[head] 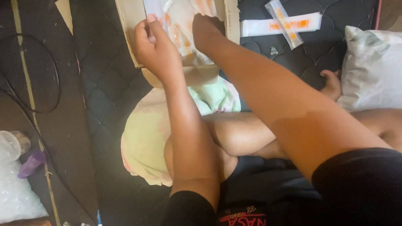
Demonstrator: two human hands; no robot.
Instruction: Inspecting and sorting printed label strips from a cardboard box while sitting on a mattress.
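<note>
Surface: dark quilted mattress (109, 96) under me, white pillow (372, 67) at the right.
Box: cardboard box (130, 29) at top centre, white-and-orange packets (180, 25) inside.
Left hand (155, 50): I see fingers pinched on a packet at the box's edge.
Right hand (207, 31): reaching into the box; grip hidden, cannot tell.
Nearby: two crossed packets (284, 23) lie right of the box.

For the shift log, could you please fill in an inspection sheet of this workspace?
Surface: dark quilted mattress.
Job's things: open cardboard box holding white-and-orange packets.
Clutter: two packets crossed beside the box; pale cloth on the lap; pillow.
Grippers: left hand pinches a packet at the box; right hand reaches inside, grip hidden.
Cables: black cable looped at left.
Surroundings: clear plastic bag, purple thing.
</note>
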